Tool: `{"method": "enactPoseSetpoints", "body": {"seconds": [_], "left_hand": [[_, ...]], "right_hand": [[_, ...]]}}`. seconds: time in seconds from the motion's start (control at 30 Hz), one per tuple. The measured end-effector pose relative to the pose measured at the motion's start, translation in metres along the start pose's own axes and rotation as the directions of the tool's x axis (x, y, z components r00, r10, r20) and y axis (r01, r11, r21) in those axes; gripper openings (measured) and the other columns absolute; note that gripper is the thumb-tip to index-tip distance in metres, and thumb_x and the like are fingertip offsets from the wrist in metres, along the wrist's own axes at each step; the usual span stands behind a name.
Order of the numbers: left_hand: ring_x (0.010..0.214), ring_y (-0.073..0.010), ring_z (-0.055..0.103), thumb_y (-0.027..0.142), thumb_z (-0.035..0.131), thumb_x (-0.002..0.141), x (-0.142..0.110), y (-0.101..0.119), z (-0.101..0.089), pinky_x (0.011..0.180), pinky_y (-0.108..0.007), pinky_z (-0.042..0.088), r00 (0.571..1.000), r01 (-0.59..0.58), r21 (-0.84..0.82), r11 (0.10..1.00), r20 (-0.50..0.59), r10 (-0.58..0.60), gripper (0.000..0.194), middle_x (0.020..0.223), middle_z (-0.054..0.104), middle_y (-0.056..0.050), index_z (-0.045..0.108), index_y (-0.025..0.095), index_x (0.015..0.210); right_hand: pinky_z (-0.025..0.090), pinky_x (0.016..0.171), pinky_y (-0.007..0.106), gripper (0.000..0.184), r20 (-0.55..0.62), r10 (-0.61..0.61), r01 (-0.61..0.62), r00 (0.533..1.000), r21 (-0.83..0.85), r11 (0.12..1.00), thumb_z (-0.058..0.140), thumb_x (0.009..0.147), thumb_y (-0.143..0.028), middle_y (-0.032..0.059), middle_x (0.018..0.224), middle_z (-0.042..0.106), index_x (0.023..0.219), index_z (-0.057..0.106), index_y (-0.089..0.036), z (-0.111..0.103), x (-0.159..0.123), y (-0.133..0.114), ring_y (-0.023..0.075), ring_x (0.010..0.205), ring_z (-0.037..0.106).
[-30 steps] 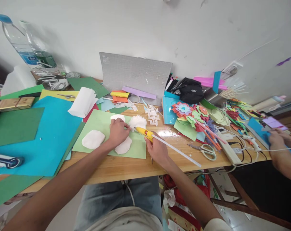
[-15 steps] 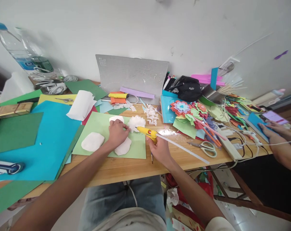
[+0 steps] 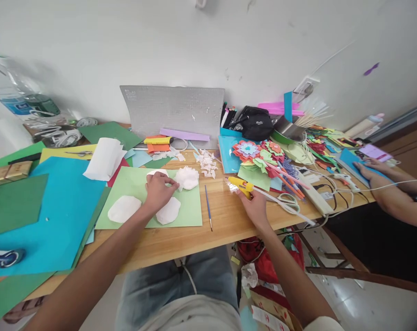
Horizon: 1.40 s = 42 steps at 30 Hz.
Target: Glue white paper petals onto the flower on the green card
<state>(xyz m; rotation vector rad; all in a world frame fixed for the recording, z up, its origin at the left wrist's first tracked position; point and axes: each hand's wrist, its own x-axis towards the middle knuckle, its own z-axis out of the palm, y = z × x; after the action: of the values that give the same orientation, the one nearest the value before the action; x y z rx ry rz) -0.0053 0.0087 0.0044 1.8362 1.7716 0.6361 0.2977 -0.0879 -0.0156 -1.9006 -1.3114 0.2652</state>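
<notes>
My right hand [image 3: 255, 209] grips a yellow hot glue gun [image 3: 243, 185], a long translucent glue stick [image 3: 294, 212] trailing from its back; the nozzle points left, over the wooden table. My left hand [image 3: 159, 189] is closed, its thumb and fingertips pinching the left edge of a ruffled white paper piece [image 3: 188, 178]. That piece lies on a light green sheet [image 3: 105, 218]. Flat white paper rounds [image 3: 124, 209] lie around the left hand on the same sheet, one partly hidden behind it. Between the sheet and my right hand lies a thin blue paintbrush [image 3: 208, 204].
Scissors [image 3: 288, 203] and a power strip [image 3: 315, 193] sit to the right, with paper flowers [image 3: 248, 151] behind. White scraps [image 3: 207, 163] lie beyond the sheet. Blue card [image 3: 66, 197] covers the left side. Another person's hands [image 3: 370, 172] hold blue paper at far right.
My right hand has carried the glue gun rightward, away from the ruffled white piece, uncovering the paintbrush. My left hand stays at that piece. The view has shifted to the right.
</notes>
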Motion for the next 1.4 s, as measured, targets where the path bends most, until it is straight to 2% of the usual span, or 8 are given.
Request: {"method": "enactPoseSetpoints", "body": {"seconds": [0.43,0.6,0.7,0.83,1.0,1.13,1.27,1.4], "left_hand": [[0.12,-0.0347,0.039,0.041,0.063,0.073,0.003,0.008,0.004,0.093,-0.046,0.037,0.999,0.008,0.073,0.997,0.035,-0.011,0.021,0.114,0.06,-0.008,0.074,0.024,0.074],[0.119,-0.0348,0.04,0.039,0.063,0.074,0.001,0.011,0.003,0.092,-0.046,0.036,0.999,0.018,0.061,0.998,0.033,-0.021,0.019,0.113,0.06,-0.008,0.074,0.024,0.074],[0.119,-0.0346,0.04,0.038,0.063,0.074,0.0,0.01,0.006,0.093,-0.046,0.036,0.999,0.023,0.044,0.999,0.023,-0.024,0.018,0.114,0.06,-0.008,0.074,0.024,0.073],[0.117,-0.0336,0.042,0.037,0.064,0.074,-0.003,0.008,0.009,0.092,-0.046,0.036,0.999,0.031,0.033,0.999,0.018,-0.032,0.017,0.112,0.06,-0.008,0.074,0.024,0.074],[0.114,-0.0322,0.044,0.036,0.062,0.076,-0.007,0.006,0.011,0.092,-0.045,0.037,1.0,0.02,0.025,0.999,0.0,-0.02,0.018,0.109,0.06,-0.008,0.074,0.023,0.073],[0.115,-0.0334,0.043,0.038,0.062,0.076,-0.007,0.005,0.011,0.093,-0.047,0.037,1.0,0.015,0.022,1.0,-0.003,-0.015,0.019,0.11,0.059,-0.008,0.073,0.023,0.074],[0.118,-0.0351,0.042,0.039,0.063,0.075,-0.005,0.006,0.009,0.094,-0.048,0.037,0.999,0.035,0.026,0.999,0.012,-0.035,0.018,0.111,0.06,-0.008,0.073,0.024,0.073],[0.119,-0.0366,0.042,0.041,0.062,0.075,-0.003,0.005,0.008,0.094,-0.049,0.038,1.0,0.024,0.031,0.999,0.007,-0.024,0.02,0.113,0.06,-0.008,0.073,0.023,0.073]], "right_hand": [[0.051,0.078,0.04,0.05,0.075,0.043,-0.041,0.996,-0.029,0.999,0.072,0.068,-0.052,0.0112,0.094,0.072,0.101,0.068,-0.014,-0.013,-0.005,0.007,0.0252,0.083,0.065],[0.051,0.079,0.042,0.05,-0.105,-0.009,0.002,0.994,-0.067,0.998,0.069,0.073,-0.052,0.0118,0.099,0.069,0.107,0.065,-0.014,-0.039,-0.025,0.011,0.0245,0.086,0.063],[0.049,0.08,0.04,0.032,-0.353,-0.168,0.092,0.92,-0.222,0.971,0.064,0.082,-0.044,0.0092,0.087,0.067,0.095,0.065,-0.015,-0.045,-0.047,0.003,0.0229,0.08,0.061],[0.049,0.075,0.032,0.011,-0.069,-0.403,0.384,0.912,-0.198,0.902,0.057,0.088,-0.028,0.0054,0.084,0.065,0.091,0.062,-0.019,-0.019,-0.073,-0.021,0.0183,0.077,0.06],[0.048,0.069,0.029,0.008,0.124,-0.439,0.45,0.89,-0.084,0.889,0.052,0.09,-0.024,0.0047,0.082,0.062,0.09,0.058,-0.019,0.023,-0.074,-0.043,0.0165,0.074,0.058],[0.047,0.068,0.027,0.006,0.083,-0.468,0.474,0.88,-0.07,0.878,0.054,0.089,-0.023,0.0024,0.076,0.06,0.085,0.057,-0.02,0.023,-0.06,-0.028,0.0151,0.07,0.057],[0.043,0.058,0.026,0.022,-0.018,-0.48,0.466,0.877,-0.208,0.86,0.062,0.086,-0.033,-0.0007,0.064,0.053,0.071,0.052,-0.021,0.008,-0.053,-0.006,0.0138,0.059,0.051],[0.049,0.074,0.035,0.04,-0.089,-0.387,0.327,0.918,-0.385,0.863,0.066,0.079,-0.051,0.0112,0.097,0.062,0.1,0.058,-0.018,0.0,-0.041,-0.005,0.0251,0.092,0.058]]}}
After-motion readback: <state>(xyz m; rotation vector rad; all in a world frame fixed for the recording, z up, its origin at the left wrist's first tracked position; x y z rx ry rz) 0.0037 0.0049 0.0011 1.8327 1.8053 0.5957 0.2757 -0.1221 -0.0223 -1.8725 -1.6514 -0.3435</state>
